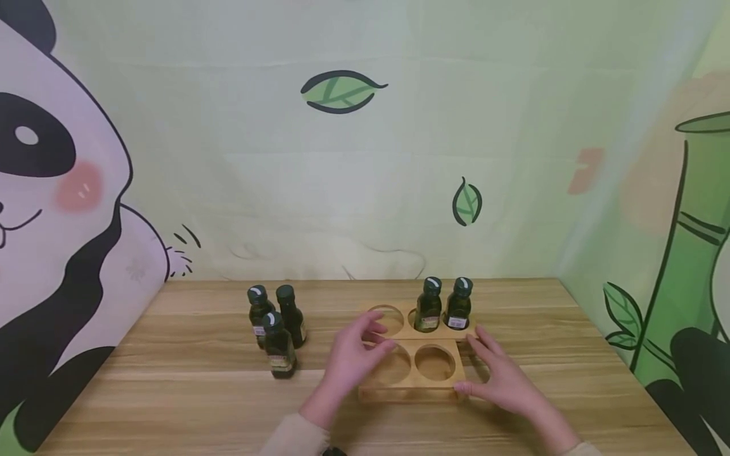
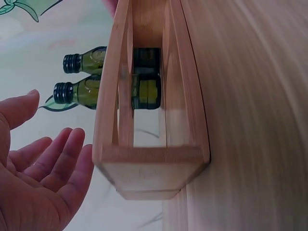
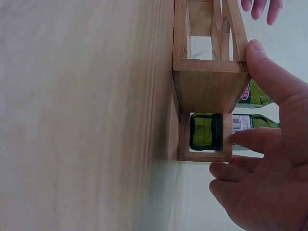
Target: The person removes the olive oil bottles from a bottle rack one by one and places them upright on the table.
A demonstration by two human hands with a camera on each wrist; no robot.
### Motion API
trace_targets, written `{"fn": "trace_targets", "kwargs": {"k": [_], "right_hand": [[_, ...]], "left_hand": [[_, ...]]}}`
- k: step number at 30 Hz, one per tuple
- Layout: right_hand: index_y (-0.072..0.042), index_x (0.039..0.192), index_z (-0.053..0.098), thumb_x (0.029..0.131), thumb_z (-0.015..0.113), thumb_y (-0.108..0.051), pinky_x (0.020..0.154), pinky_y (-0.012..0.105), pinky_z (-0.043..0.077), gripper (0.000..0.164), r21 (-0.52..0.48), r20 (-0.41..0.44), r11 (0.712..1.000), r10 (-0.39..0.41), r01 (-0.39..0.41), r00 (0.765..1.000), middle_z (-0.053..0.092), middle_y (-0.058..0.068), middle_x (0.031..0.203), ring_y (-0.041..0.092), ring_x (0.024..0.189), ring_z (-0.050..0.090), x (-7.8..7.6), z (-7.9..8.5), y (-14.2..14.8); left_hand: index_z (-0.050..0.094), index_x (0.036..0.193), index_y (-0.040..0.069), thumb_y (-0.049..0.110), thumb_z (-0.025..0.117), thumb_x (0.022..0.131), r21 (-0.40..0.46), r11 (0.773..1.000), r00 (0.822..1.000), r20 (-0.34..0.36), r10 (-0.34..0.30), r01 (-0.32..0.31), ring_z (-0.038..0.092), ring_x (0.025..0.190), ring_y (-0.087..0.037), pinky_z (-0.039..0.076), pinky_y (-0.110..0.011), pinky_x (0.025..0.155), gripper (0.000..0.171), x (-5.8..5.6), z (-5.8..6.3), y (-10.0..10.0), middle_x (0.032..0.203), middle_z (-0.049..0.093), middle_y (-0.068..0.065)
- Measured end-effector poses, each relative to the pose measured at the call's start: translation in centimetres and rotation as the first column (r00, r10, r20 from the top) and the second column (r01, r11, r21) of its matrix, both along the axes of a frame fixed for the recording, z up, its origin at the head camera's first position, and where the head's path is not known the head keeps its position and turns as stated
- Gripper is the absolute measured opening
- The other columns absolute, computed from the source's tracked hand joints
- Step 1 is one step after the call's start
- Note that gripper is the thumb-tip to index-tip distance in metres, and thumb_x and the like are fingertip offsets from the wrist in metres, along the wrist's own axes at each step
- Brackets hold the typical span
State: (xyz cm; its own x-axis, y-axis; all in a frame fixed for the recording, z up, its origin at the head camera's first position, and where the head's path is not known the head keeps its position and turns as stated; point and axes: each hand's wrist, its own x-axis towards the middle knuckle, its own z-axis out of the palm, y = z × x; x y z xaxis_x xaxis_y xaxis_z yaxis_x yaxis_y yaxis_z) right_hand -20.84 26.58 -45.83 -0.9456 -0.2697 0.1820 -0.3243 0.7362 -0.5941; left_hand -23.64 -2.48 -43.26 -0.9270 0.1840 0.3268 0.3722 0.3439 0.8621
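Note:
Two wooden bottle racks stand one behind the other: a back rack [image 1: 412,332] and a front rack [image 1: 413,382] with round holes. Two dark green bottles with black caps, a middle one [image 1: 429,305] and a right one [image 1: 459,305], stand upright in the back rack. My left hand [image 1: 360,348] hovers over the left holes, its fingers loosely spread around nothing; the left wrist view shows it beside the front rack [image 2: 149,154]. At the right end, my right hand [image 1: 502,377] touches the front rack's corner with its thumb [image 3: 264,65] and the back rack's edge with its fingers.
Three more green bottles stand grouped left of the racks: a front one [image 1: 279,348], a back-left one [image 1: 260,313] and a back-right one [image 1: 291,316]. The wood-grain table [image 1: 199,392] ends at a cloth backdrop [image 1: 256,190] printed with a panda and leaves.

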Motion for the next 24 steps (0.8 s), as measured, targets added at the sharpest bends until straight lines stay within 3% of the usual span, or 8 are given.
{"fn": "trace_targets", "kwargs": {"k": [16, 24], "right_hand": [[0.01, 0.144, 0.04, 0.076, 0.083, -0.046, 0.101, 0.068, 0.035, 0.098, 0.007, 0.002, 1.0, 0.001, -0.001, 1.0, 0.022, 0.034, 0.154, 0.057, 0.134, 0.031, 0.0, 0.2, -0.1], [0.01, 0.144, 0.041, 0.076, 0.084, -0.046, 0.101, 0.068, 0.035, 0.098, 0.004, -0.007, 1.0, 0.004, -0.004, 1.0, 0.023, 0.034, 0.154, 0.057, 0.134, 0.031, 0.0, 0.1, 0.0]], "left_hand": [[0.061, 0.127, 0.001, 0.017, 0.08, 0.085, 0.012, 1.0, 0.999, -0.031, -0.017, 0.017, 0.067, 0.093, -0.025, 0.056, -0.03, 0.079, 0.049, -1.3, -0.4, 3.7, 0.107, 0.068, -0.014], [0.06, 0.131, 0.004, 0.022, 0.079, 0.086, -0.003, 0.999, 0.999, 0.006, 0.04, -0.04, 0.065, 0.102, -0.025, 0.055, -0.036, 0.085, 0.052, -1.9, 0.6, 5.3, 0.112, 0.069, -0.01]]}}
